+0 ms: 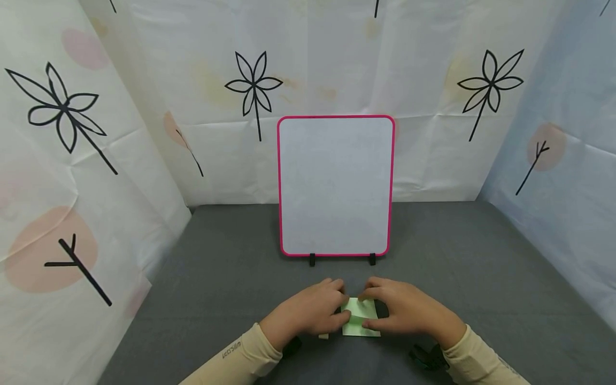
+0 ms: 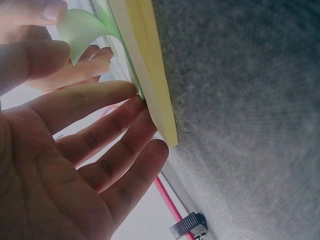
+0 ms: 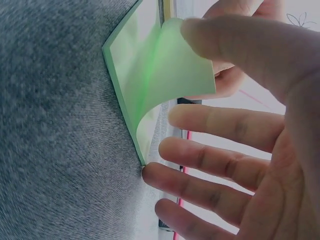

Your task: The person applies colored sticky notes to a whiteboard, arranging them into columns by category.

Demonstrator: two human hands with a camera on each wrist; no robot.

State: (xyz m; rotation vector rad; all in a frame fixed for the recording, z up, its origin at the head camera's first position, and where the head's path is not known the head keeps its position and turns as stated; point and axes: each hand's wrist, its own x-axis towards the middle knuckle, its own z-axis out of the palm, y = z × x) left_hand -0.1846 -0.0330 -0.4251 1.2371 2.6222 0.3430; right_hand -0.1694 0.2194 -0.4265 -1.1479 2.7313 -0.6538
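Note:
A green sticky note pad point(image 1: 360, 330) lies on the grey table between the hands. Its top sheet point(image 3: 187, 70) is bent up in a curve, one edge standing free of the pad. At the pad's left is my left hand point(image 1: 315, 309); its thumb touches the raised sheet, and its extended fingers reach the side of the pads. My right hand point(image 1: 404, 307) is on the other side, thumb against the lifted sheet, the other fingers spread and nearly straight. A yellow pad point(image 2: 150, 65) sits beside the green one, mostly hidden under my left hand in the head view.
A whiteboard point(image 1: 336, 187) with a pink frame stands upright behind the hands on small black feet point(image 1: 312, 260). White cloth printed with flowers surrounds the grey tabletop point(image 1: 231, 256) at the back and sides. Dark straps point(image 1: 428, 357) show near the wrists.

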